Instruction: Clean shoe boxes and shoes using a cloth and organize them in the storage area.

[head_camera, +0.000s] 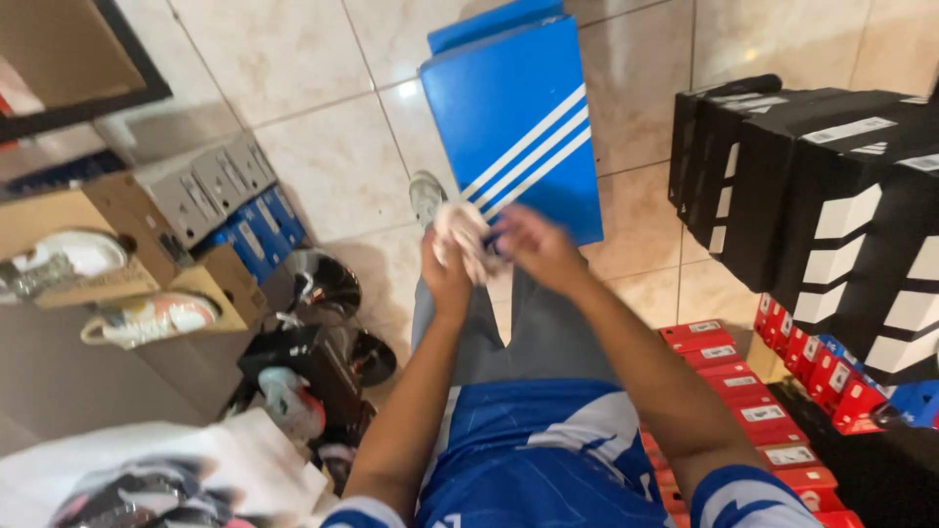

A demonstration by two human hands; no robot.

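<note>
Motion blurs the right hand [533, 244] and the crumpled paper [465, 235] it partly hides

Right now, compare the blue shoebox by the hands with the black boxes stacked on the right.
The blue shoebox is bright blue with three slanted white stripes; the black boxes are black with white blocks on their ends. The blue shoebox stands alone on the tiled floor, just beyond the hands; the black boxes are packed side by side in a stack. Both are rectangular cardboard shoeboxes with lids closed.
</note>
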